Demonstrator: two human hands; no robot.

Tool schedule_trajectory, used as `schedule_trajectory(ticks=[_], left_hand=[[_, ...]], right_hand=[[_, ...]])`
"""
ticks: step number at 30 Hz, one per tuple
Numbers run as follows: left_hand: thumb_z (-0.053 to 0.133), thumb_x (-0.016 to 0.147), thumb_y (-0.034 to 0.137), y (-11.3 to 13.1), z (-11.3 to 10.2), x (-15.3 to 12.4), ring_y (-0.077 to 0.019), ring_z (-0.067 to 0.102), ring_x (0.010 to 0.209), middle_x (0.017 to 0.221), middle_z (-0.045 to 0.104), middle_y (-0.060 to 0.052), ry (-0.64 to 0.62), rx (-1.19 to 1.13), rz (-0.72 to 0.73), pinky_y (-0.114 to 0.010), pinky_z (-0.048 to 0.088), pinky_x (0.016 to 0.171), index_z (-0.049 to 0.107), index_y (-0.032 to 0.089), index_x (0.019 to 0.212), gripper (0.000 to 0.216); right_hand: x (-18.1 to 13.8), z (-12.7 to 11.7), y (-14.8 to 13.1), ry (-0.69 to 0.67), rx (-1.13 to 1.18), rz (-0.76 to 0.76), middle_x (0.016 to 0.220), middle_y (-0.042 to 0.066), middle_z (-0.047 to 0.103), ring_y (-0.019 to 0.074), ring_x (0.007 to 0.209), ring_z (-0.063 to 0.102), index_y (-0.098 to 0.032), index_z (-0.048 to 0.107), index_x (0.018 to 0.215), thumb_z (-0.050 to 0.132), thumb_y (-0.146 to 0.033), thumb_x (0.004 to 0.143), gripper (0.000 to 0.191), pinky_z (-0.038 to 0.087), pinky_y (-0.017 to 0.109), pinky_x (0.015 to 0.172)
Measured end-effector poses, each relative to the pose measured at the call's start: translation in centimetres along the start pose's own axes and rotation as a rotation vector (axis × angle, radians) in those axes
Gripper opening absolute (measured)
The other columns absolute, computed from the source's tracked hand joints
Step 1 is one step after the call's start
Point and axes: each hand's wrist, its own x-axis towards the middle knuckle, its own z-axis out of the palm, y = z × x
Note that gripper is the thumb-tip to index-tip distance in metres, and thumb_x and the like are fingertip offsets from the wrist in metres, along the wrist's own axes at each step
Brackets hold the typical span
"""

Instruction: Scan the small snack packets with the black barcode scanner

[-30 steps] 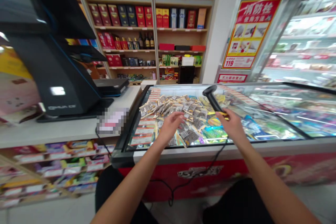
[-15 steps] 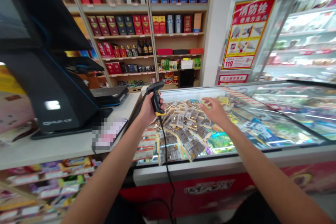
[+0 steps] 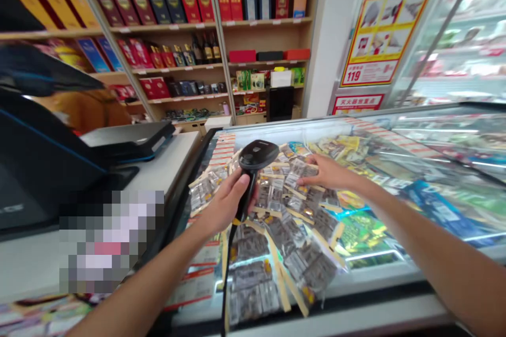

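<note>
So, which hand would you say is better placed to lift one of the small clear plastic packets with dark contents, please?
Probably the right hand: it is right at one such packet, while the left hand is wrapped around the black plastic handheld scanner.

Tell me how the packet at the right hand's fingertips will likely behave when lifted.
The packet is probably light, being small beside the right hand. It looks thinly wrapped in clear plastic, so it may flex. Its shine suggests it could slide on the other packets.
</note>
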Motion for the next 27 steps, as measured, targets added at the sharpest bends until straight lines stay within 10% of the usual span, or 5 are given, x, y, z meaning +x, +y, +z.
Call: schedule_trajectory(ticks=[6,27], left_hand=[[0.054,0.094,0.071,0.7,0.6,-1.0,-0.0094,0.052,0.052,0.073,0.060,0.000,-0.052,0.039,-0.014,-0.022,0.040,0.046,0.057,0.018,0.089,0.053],[0.053,0.090,0.077,0.4,0.3,-1.1,-0.0096,0.046,0.041,0.061,0.056,0.003,-0.025,-0.128,-0.199,-0.021,0.035,0.040,0.061,0.016,0.104,0.062]], right_hand=[[-1.3,0.7,-2.9,0.107,0.335,-0.153,0.106,0.004,0.068,0.0242,0.082,0.068,-0.029,0.043,0.131,0.082,-0.042,0.080,0.066,0.056,0.040,0.074],[-1.4,1.4,-3.2,0.261,0.285,-0.271,0.120,0.009,0.067,0.0253,0.084,0.068,-0.028,0.045,0.134,0.080,-0.036,0.082,0.063,0.057,0.046,0.079]])
